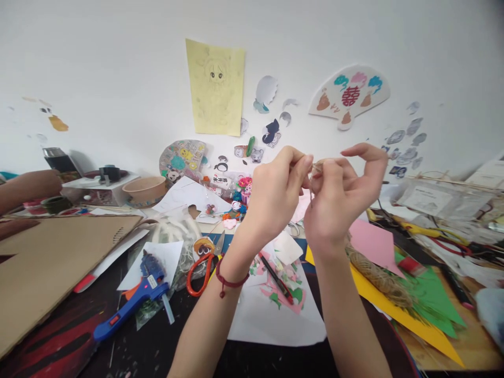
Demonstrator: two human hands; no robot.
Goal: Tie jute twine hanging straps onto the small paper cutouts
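Observation:
My left hand (pixel 275 191) and my right hand (pixel 340 197) are raised close together above the table, in front of the wall. Between their fingertips is a short bit of thin brown twine (pixel 316 168), with a strand hanging down between the hands. The left thumb and fingers are pinched together at it. My right thumb and index finger pinch its other side, while other right fingers stand out. Below my hands, a white sheet (pixel 275 328) carries pink and green paper scraps (pixel 293 299) and a dark pen (pixel 277 279).
A blue glue gun (pixel 132 310) and orange-handled scissors (pixel 200 274) lie left. Cardboard (pixel 59 262) covers the far left, near another person's arm (pixel 31 190). To the right are a twine bundle (pixel 378 275), pink paper (pixel 372 244), green paper (pixel 439 302) and yellow paper (pixel 417 325).

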